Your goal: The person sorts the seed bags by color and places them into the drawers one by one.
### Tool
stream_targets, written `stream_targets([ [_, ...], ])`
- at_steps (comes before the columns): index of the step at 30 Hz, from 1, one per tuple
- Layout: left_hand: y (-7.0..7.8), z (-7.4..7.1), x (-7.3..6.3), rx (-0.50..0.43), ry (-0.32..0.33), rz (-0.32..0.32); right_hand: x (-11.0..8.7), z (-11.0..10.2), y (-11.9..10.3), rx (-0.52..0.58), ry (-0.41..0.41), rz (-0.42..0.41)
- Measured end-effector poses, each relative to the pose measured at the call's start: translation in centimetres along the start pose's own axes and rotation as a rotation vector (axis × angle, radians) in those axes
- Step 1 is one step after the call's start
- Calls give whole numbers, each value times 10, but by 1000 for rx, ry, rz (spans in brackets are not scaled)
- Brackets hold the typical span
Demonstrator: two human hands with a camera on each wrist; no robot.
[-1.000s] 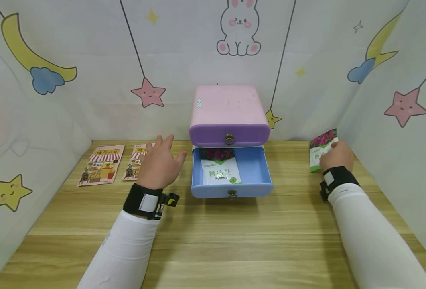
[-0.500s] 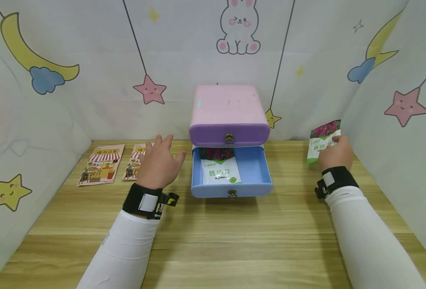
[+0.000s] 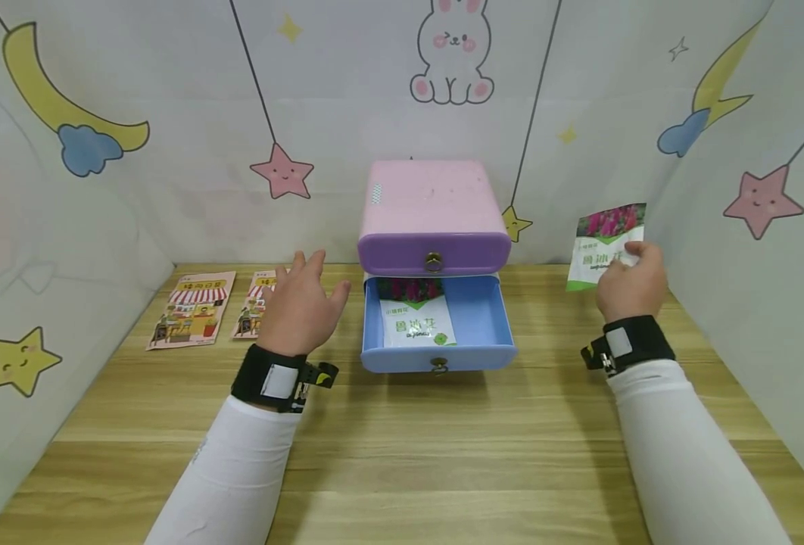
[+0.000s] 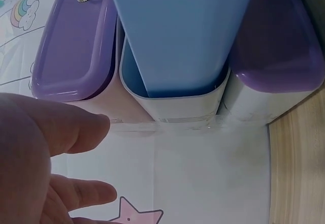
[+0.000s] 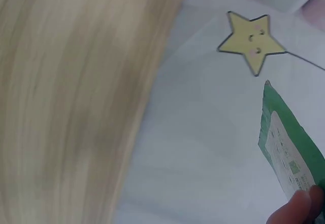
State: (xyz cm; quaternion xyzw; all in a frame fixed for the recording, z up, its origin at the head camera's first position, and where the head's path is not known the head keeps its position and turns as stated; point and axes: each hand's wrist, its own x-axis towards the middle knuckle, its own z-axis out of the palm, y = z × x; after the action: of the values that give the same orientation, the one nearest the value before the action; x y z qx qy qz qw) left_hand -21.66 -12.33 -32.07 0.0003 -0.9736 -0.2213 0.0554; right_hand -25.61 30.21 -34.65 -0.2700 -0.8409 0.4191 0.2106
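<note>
My right hand (image 3: 632, 281) pinches a seed packet (image 3: 603, 246) with pink flowers on its front, held up off the table at the right. In the right wrist view the green back of that packet (image 5: 292, 148) shows beside the fingertips. My left hand (image 3: 301, 306) hovers with spread fingers and holds nothing, left of a small drawer cabinet (image 3: 436, 200). The cabinet's blue drawer (image 3: 480, 318) is pulled out. A matching flower seed packet (image 3: 416, 322) lies inside it, on the left side.
Two pink packets with shop pictures lie at the left: one outer packet (image 3: 194, 310) and one inner packet (image 3: 248, 306), partly hidden by my left hand. The purple drawer (image 3: 402, 256) above is closed. A printed cloth backdrop (image 3: 334, 113) stands behind the wooden table (image 3: 443, 454).
My right hand has lifted the seed packet off the table and drawn it slightly left, turning its front more into view. The left hand and the drawer stay where they were.
</note>
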Motion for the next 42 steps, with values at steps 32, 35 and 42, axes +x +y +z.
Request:
stream_targets([
  [32, 12, -10, -11, -168, 170, 66, -86, -6, -62, 540, 102, -317],
  [35, 13, -12, -12, -191, 199, 85, -94, -4, -66, 567, 58, -322],
  [42, 18, -15, -16, -230, 251, 122, -114, 5, -73, 639, -35, -365],
])
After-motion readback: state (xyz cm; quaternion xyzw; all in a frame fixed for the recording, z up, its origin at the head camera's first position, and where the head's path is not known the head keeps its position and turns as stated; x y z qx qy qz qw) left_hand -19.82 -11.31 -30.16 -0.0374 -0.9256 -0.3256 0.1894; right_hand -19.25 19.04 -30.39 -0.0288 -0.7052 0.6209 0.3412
